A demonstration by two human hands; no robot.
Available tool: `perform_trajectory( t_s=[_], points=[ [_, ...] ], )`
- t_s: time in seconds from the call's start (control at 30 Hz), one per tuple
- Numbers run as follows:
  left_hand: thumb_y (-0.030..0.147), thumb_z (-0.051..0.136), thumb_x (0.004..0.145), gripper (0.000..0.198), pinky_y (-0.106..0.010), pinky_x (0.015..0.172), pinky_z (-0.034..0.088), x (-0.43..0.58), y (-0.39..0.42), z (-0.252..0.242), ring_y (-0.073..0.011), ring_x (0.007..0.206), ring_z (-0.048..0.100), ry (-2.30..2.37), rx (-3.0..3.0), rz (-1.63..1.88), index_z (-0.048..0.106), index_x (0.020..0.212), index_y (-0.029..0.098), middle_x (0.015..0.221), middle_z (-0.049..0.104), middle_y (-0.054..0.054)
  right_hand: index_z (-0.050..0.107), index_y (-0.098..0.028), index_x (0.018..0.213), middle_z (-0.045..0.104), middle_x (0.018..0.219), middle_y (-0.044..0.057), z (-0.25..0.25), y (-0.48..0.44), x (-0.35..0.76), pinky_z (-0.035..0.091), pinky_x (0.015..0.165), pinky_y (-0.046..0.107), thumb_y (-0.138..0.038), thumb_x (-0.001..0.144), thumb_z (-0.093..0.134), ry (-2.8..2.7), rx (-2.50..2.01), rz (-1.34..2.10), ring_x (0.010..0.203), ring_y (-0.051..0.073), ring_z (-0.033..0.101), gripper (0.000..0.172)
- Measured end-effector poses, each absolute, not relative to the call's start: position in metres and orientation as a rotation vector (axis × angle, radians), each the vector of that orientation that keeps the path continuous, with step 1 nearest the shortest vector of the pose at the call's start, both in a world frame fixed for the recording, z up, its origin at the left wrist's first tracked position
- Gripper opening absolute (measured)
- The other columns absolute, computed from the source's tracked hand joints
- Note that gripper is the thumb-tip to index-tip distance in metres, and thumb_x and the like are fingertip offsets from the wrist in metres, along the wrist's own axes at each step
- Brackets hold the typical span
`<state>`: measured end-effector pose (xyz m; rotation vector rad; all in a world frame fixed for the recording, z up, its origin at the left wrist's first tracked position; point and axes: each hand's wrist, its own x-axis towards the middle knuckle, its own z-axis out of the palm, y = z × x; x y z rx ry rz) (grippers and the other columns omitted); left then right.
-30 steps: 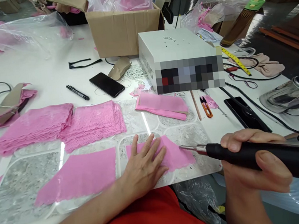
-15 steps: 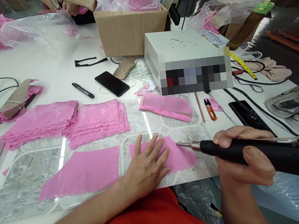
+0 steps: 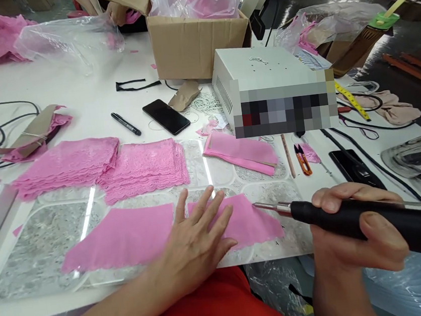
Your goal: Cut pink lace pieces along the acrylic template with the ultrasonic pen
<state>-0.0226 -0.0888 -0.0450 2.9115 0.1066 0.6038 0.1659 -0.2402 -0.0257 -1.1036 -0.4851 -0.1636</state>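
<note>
My left hand [image 3: 196, 235] lies flat with spread fingers on a small pink fabric piece [image 3: 253, 221] on the glass-topped work area [image 3: 41, 243]. My right hand [image 3: 356, 237] grips a black handheld cutting tool [image 3: 373, 220]; its metal tip [image 3: 265, 206] rests at the right edge of that piece. A larger pink piece [image 3: 124, 236] lies just left of my left hand. Behind them sit two stacks of pink lace [image 3: 67, 164] [image 3: 145, 168] and a folded pink bundle [image 3: 240, 152].
A white control box [image 3: 261, 71], a cardboard box [image 3: 197, 43] with plastic bags, a phone [image 3: 166, 116], a marker [image 3: 126, 124], orange snips [image 3: 303, 158], a pencil [image 3: 288, 155], a second phone [image 3: 351, 164], cables and a metal hood [image 3: 418, 152] lie around. Another person's hand [image 3: 116, 11] shows at the back.
My left hand slid slightly left and back on the small piece. The tool tip stays at the fabric's right edge. The camera view drifted a little.
</note>
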Motion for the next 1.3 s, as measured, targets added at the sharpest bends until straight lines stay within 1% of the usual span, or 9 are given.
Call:
perform_trajectory(
  t_s=[0.17, 0.4, 0.57, 0.83, 0.93, 1.1, 1.3],
  points=[
    [0.038, 0.051, 0.1, 0.033, -0.052, 0.124, 0.005, -0.052, -0.076, -0.051, -0.0275, 0.14, 0.044, 0.218, 2.852, 0.57, 0.064, 0.123, 0.017, 0.136, 0.062, -0.009, 0.059, -0.021, 0.067, 0.056, 0.062, -0.002, -0.023, -0.238, 0.167, 0.039, 0.041, 0.03, -0.024, 0.052, 0.048, -0.466, -1.133, -0.169, 0.042, 0.011, 0.043, 0.018],
    [0.024, 0.045, 0.1, 0.03, -0.047, 0.125, 0.006, -0.079, -0.063, -0.062, -0.0242, 0.141, 0.042, 0.224, 2.854, 0.618, 0.064, 0.123, 0.019, 0.137, 0.061, -0.007, 0.062, -0.02, 0.069, 0.057, 0.063, 0.0, -0.022, -0.23, 0.165, 0.039, 0.041, 0.03, -0.024, 0.054, 0.051, -0.507, -1.101, -0.152, 0.044, 0.012, 0.045, 0.019],
    [0.023, 0.049, 0.099, 0.032, -0.049, 0.125, 0.005, -0.085, -0.06, -0.064, -0.0248, 0.142, 0.042, 0.193, 2.866, 0.588, 0.062, 0.128, 0.021, 0.14, 0.059, -0.007, 0.064, -0.018, 0.073, 0.06, 0.065, 0.001, -0.025, -0.217, 0.159, 0.04, 0.041, 0.029, -0.022, 0.057, 0.051, -0.57, -1.058, -0.166, 0.045, 0.012, 0.048, 0.021],
    [0.022, 0.05, 0.099, 0.035, -0.052, 0.124, 0.002, -0.084, -0.06, -0.065, -0.0245, 0.146, 0.035, 0.116, 2.866, 0.56, 0.058, 0.133, 0.021, 0.146, 0.053, -0.006, 0.063, -0.02, 0.078, 0.06, 0.073, 0.001, -0.029, -0.203, 0.145, 0.044, 0.046, 0.031, -0.022, 0.063, 0.055, -0.589, -1.071, -0.053, 0.048, 0.013, 0.049, 0.018],
    [0.022, 0.049, 0.099, 0.035, -0.053, 0.124, 0.002, -0.084, -0.061, -0.067, -0.0246, 0.146, 0.034, 0.108, 2.861, 0.574, 0.058, 0.133, 0.02, 0.145, 0.054, -0.006, 0.062, -0.019, 0.079, 0.06, 0.073, 0.001, -0.03, -0.2, 0.145, 0.044, 0.046, 0.031, -0.022, 0.064, 0.055, -0.607, -1.062, -0.051, 0.049, 0.013, 0.05, 0.017],
    [0.024, 0.051, 0.099, 0.034, -0.052, 0.125, 0.001, -0.085, -0.061, -0.07, -0.0238, 0.146, 0.035, 0.11, 2.864, 0.586, 0.058, 0.132, 0.02, 0.142, 0.057, -0.006, 0.062, -0.019, 0.078, 0.061, 0.071, 0.001, -0.03, -0.197, 0.144, 0.044, 0.046, 0.03, -0.02, 0.062, 0.053, -0.596, -1.06, -0.065, 0.049, 0.013, 0.05, 0.019],
    [0.029, 0.053, 0.099, 0.033, -0.052, 0.125, 0.001, -0.085, -0.061, -0.073, -0.023, 0.146, 0.035, 0.127, 2.875, 0.577, 0.058, 0.131, 0.021, 0.139, 0.06, -0.006, 0.059, -0.019, 0.076, 0.062, 0.071, 0.0, -0.031, -0.195, 0.143, 0.046, 0.047, 0.03, -0.022, 0.064, 0.055, -0.596, -1.09, -0.072, 0.049, 0.012, 0.05, 0.013]
  ],
)
